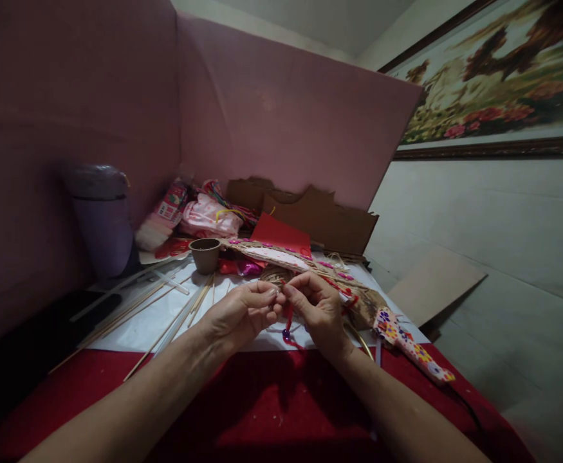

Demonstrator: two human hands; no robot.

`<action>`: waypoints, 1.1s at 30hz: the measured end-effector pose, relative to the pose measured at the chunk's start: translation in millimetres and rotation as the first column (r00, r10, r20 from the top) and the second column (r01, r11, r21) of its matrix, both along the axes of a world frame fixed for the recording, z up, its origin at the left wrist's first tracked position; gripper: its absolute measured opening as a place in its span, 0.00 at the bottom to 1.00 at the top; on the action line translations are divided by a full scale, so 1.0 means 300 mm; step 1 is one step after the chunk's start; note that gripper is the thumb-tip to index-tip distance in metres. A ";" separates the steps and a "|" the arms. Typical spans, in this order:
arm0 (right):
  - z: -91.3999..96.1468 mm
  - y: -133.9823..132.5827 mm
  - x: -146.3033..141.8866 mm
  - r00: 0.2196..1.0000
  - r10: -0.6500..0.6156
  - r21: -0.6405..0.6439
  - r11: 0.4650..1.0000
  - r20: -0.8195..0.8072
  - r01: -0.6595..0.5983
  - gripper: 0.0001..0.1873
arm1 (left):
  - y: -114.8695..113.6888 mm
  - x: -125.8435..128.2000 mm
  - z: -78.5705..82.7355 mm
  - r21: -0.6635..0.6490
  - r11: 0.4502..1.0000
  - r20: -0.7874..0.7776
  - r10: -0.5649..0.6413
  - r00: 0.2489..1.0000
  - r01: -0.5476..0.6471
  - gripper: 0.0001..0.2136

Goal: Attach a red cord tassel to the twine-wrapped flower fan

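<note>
Our right hand (314, 315) pinches the red cord (289, 315), which seems to hang from the fingertips with a purple bead (286, 334) at six o'clock below them; our left hand (249, 312) has thumb and forefinger brought together just beside, but whether they grip anything we cannot tell. For such fine fingertip work, we would do well to pinch near the cord's working end, steady both wrists and let the bead hang freely, so the strand neither twists nor snags. Around us, the counter wears a red cloth (242, 411) at six o'clock, with a white sheet (121, 337) beyond it. Thin sticks (199, 303) lie at nine o'clock, a small brown cup (206, 259) stands at ten, and a flower-patterned handle (419, 354) rests at four. A pink partition (281, 116) rises at twelve; a framed picture (493, 83) hangs on the tiled wall (493, 225) at two.
</note>
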State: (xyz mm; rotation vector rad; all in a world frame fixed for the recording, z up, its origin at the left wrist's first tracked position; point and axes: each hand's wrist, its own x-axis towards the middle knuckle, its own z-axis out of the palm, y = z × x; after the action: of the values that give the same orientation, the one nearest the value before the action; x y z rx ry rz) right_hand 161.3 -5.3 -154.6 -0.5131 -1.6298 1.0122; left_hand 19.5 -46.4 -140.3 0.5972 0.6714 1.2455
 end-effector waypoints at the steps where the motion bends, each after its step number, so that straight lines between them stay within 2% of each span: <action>1: -0.001 0.000 0.001 1.000 -0.005 0.008 1.000 0.000 0.005 0.08 | -0.001 0.000 0.002 -0.008 1.000 0.004 0.003 1.000 -0.003 0.05; 9: -0.002 -0.001 0.003 1.000 -0.026 0.016 1.000 0.018 0.026 0.09 | 0.001 0.002 0.011 -0.006 1.000 0.060 -0.013 0.998 0.013 0.07; 18: -0.002 -0.004 0.004 1.000 0.011 0.030 0.999 0.017 -0.011 0.08 | -0.002 0.003 0.012 0.012 1.000 0.054 0.005 0.999 -0.006 0.07; 25: 0.002 -0.005 0.003 0.999 -0.028 0.047 0.999 0.046 0.025 0.09 | -0.002 0.003 0.015 -0.002 1.000 0.038 0.022 0.999 -0.022 0.07; 33: -0.001 -0.002 0.002 1.000 -0.009 0.030 1.000 0.028 0.008 0.08 | 0.000 -0.001 0.005 0.033 0.999 0.039 0.013 0.999 -0.015 0.05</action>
State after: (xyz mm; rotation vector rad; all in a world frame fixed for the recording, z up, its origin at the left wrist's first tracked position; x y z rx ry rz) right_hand 161.8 -6.0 -155.0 -0.5155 -1.6640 0.9766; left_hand 19.1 -46.2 -138.8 0.5955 0.6247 1.2803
